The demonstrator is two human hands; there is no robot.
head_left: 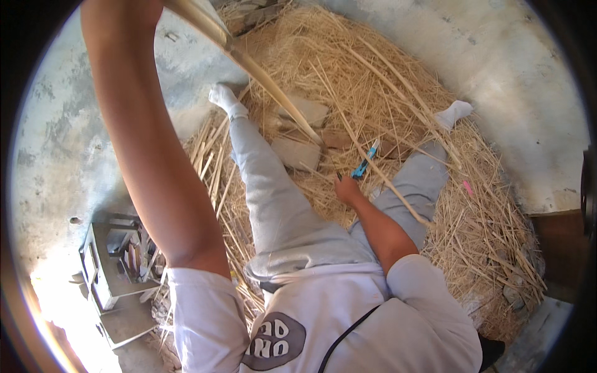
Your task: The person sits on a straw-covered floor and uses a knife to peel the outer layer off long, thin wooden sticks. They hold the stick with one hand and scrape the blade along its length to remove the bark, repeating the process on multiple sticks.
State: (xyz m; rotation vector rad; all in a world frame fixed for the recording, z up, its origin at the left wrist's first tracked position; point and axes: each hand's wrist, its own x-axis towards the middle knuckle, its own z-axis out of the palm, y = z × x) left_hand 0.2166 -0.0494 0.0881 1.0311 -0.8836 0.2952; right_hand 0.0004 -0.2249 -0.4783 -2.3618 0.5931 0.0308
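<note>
My left arm reaches up to the top left, where the frame cuts off most of my left hand [134, 7] and hides its fingers. Right beside it runs a long split bamboo pole [267, 82]. The pole slants down to the right, its lower end against flat blocks [296, 154] between my legs. My right hand [346, 189] is closed low in front of me, by my right thigh. From it a blue utility knife [361, 168] points up and to the right. A small dark piece shows at the thumb side; I cannot make out what it is.
Straw and thin strips [373, 74] cover the floor around my outstretched legs. A long thin stick [398, 194] crosses my right thigh. A grey open-fronted case [118, 298] with scraps stands at left. A pink piece [467, 188] lies right of my leg. Plastered walls [510, 93] curve around.
</note>
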